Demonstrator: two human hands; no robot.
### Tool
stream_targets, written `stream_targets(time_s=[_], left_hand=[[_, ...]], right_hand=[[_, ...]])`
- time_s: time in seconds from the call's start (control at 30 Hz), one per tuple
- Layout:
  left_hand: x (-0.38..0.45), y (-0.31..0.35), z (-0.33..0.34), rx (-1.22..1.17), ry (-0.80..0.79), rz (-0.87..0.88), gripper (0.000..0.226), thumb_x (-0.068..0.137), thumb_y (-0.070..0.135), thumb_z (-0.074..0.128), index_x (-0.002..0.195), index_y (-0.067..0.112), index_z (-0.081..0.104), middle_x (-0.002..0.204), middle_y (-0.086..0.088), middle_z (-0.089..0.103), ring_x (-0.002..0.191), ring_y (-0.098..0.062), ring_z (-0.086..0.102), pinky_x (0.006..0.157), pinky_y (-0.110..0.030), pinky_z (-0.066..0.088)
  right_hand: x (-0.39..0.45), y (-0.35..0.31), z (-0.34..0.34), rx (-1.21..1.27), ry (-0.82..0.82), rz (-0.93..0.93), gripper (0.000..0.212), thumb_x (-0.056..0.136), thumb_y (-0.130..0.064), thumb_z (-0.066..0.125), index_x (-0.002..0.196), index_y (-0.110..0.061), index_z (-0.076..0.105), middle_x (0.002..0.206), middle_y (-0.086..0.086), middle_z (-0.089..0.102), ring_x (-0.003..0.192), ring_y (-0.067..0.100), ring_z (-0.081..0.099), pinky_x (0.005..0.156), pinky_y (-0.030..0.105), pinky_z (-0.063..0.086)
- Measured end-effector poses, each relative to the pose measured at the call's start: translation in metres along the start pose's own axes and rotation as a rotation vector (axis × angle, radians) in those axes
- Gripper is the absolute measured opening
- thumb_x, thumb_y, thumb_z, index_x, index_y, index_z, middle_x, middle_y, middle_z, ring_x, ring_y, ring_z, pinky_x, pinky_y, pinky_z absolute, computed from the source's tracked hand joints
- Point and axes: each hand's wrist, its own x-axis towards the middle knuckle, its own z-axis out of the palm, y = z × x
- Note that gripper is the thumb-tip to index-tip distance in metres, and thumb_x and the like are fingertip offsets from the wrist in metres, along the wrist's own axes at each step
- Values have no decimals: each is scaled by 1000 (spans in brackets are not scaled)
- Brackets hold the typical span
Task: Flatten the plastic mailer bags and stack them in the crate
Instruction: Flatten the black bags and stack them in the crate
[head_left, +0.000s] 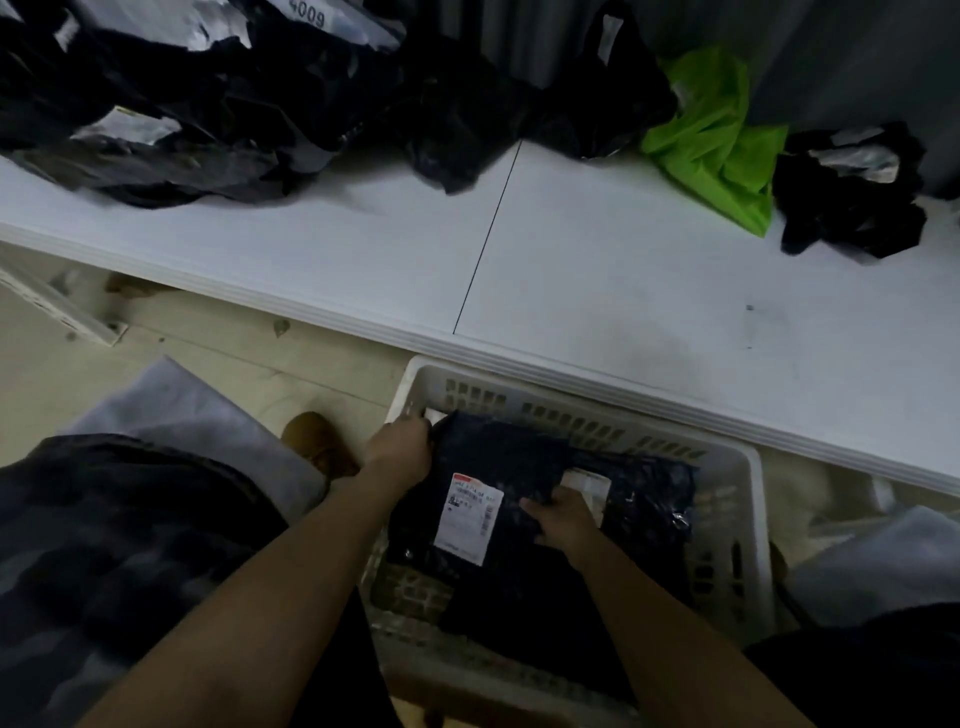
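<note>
A white slotted crate stands on the floor below the table edge. Inside it lies a black mailer bag with a white shipping label facing up, on top of other dark bags. My left hand grips the top bag's far left corner, fingers curled over the edge. My right hand presses down flat on the bag's right side, next to a second pale label. More crumpled black mailers are heaped on the white table at the back left.
A bright green bag and another crumpled black bag lie at the table's back right. A brown shoe stands on the pale floor left of the crate. Grey trouser legs flank the crate on both sides.
</note>
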Motion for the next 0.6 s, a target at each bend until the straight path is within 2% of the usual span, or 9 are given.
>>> stream_targets(time_s=[0.13,0.23,0.27,0.3,0.33,0.37,0.43,0.5,0.6], left_hand=[[24,10,4,166,-7,33,31,96,4,42,126,8,51,124,-14,58,112,-30,59,87,-38,48],[35,19,3,208,-6,80,49,92,-5,45,138,6,36,132,-18,48,118,-34,53,89,-40,46],[41,20,4,220,-6,89,57,90,-6,47,143,7,28,134,-18,43,120,-35,50,89,-40,46],[41,23,4,231,10,101,62,89,-6,48,144,7,23,136,-19,38,121,-36,47,89,-41,46],[45,24,7,259,10,110,63,89,-6,48,144,8,22,138,-19,33,123,-37,44,89,-41,46],[46,27,8,290,21,127,60,89,-4,48,143,8,24,139,-19,30,124,-37,41,89,-40,46],[50,30,17,362,-3,180,54,89,-1,50,138,8,29,142,-20,24,127,-37,35,89,-42,47],[56,33,33,395,-128,215,59,89,2,54,141,10,27,148,-20,17,132,-39,27,93,-45,44],[63,27,64,513,-324,233,76,95,17,55,152,20,6,158,-17,-9,144,-42,-2,110,-56,26]], right_hand=[[25,-1,13,8,-27,117,33,91,-12,64,121,-4,54,116,13,57,113,36,56,93,45,50],[39,0,18,-96,-26,41,7,92,-10,63,88,-5,59,80,13,57,74,27,56,87,54,46],[49,1,19,-113,-11,47,18,94,-9,59,76,-9,55,68,11,48,62,22,47,81,59,36],[52,-1,19,-152,-15,28,22,95,-10,57,74,-11,53,65,9,43,59,19,43,71,48,36],[55,-4,21,-231,-34,12,12,96,-15,57,86,-8,57,72,9,49,64,20,47,70,43,41],[60,-4,20,-279,-34,-22,22,95,-20,59,111,-4,57,90,11,58,79,25,56,73,36,45],[71,-1,19,-327,25,-55,70,90,-29,66,145,-6,30,134,15,51,117,34,53,92,39,47],[75,1,16,-397,139,-60,83,86,-35,71,146,-6,22,142,17,41,122,36,49,97,46,47],[65,6,10,-682,239,-218,66,90,-33,65,140,-8,29,142,16,34,119,34,47,89,42,48]])
